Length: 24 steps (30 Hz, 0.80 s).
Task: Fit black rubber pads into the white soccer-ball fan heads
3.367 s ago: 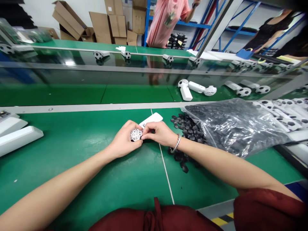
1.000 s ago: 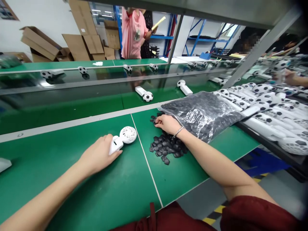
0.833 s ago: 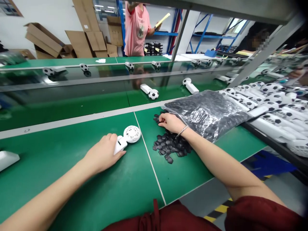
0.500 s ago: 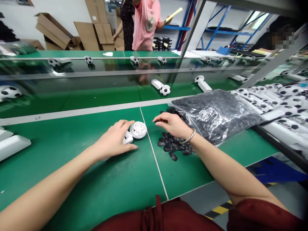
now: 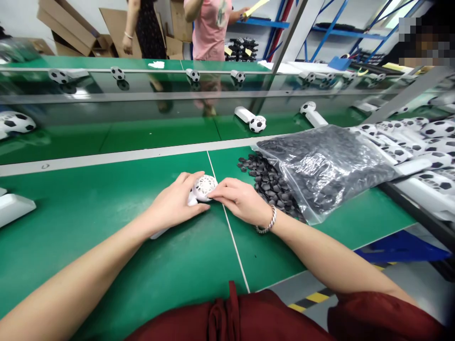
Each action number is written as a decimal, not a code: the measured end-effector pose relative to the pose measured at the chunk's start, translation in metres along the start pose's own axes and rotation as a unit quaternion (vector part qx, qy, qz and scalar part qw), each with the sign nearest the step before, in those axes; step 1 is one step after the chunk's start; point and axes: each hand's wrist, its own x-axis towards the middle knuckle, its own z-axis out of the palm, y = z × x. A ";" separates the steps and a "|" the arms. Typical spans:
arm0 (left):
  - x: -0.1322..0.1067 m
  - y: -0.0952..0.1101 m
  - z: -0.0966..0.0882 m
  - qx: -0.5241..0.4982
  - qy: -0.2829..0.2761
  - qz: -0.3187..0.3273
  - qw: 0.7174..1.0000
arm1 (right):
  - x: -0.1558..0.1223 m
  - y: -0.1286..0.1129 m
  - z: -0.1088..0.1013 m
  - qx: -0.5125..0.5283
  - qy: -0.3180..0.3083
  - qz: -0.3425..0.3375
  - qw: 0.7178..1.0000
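Observation:
My left hand (image 5: 179,201) is wrapped around a white football-headed device (image 5: 205,185), its handle mostly hidden under my palm. The ball head faces up, an openwork white shell with no black patches visible on it. My right hand (image 5: 240,199) has thumb and fingers pinched together at the near right edge of the ball. Whatever sits between those fingertips is too small or covered to make out. To the right of this hand lies a loose pile of small black pieces (image 5: 272,184), spilling beside a clear plastic bag (image 5: 327,163) full of dark pieces.
Finished-looking black-and-white football devices (image 5: 439,144) are heaped at the right. Others lie on the green belt (image 5: 159,125) beyond the light rail (image 5: 142,155). A white handle (image 5: 16,208) rests at far left. Two people stand across the line, near cardboard boxes (image 5: 67,23).
My right hand has moved left from the black pieces to the ball head. My left hand still holds the device. The view has shifted slightly, and a person behind has moved left.

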 end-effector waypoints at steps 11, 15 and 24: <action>0.004 0.001 0.002 0.022 0.035 0.010 0.999 | 0.005 0.010 0.009 0.046 0.055 0.078 0.994; 0.004 0.001 0.004 0.052 0.044 0.017 0.998 | 0.003 0.013 0.015 0.128 -0.005 0.149 0.981; 0.003 0.000 0.006 0.052 0.042 0.009 0.998 | 0.011 0.023 0.004 0.113 -0.009 0.188 0.976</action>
